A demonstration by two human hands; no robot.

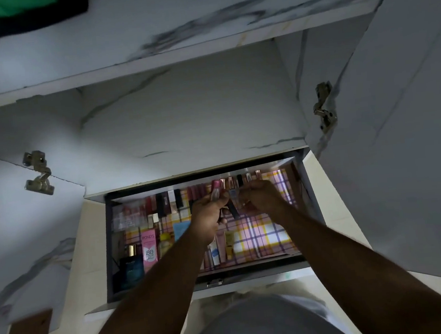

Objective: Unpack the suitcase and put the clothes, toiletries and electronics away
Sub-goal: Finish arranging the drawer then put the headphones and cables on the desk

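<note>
- the fingers (223,196) of the left hand (210,216) are curling around a few slim cosmetic tubes (216,192); one has a pink cap and a dark one is sticking out below the palm.
- the right hand (261,196) is clenching next to it, almost touching; it seems to be pinching a small clear tube (233,195), but i cannot tell this for sure.
- both hands are hovering over the open drawer (312,211), near its back row of lipsticks (242,179).
- the drawer is having a checked liner (263,230); a pond's bb cream box (149,247), a dark blue perfume box (132,267) and small tubes are already lying at the front.
- the step in hand is, i think, putting the toiletries away; the suitcase is not showing here.
- the next move is calling for setting each tube into the free gap of the back row, without knocking over its neighbours.
</note>
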